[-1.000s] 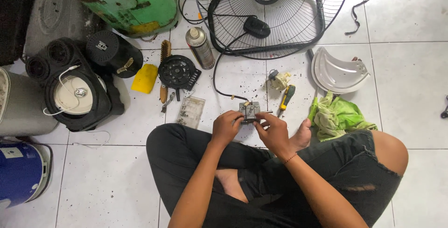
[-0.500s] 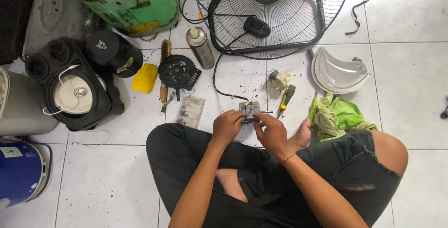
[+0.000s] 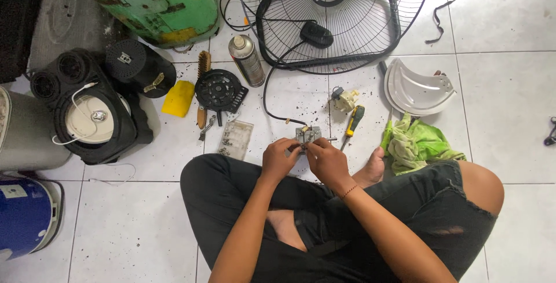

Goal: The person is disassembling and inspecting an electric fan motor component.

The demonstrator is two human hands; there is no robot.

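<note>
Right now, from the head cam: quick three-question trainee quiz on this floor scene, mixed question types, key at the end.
1. True or false: both hands, left hand and right hand, are on the small grey switch block.
2. What lies nearest the right of that block? A) yellow-handled screwdriver B) spray can C) yellow cloth
3. What colour is the crumpled rag by the person's knee?

Key: 1 true; 2 A; 3 green.

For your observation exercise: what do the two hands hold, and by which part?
Both the left hand and right hand hold a small grey switch block by its lower edge.
</note>
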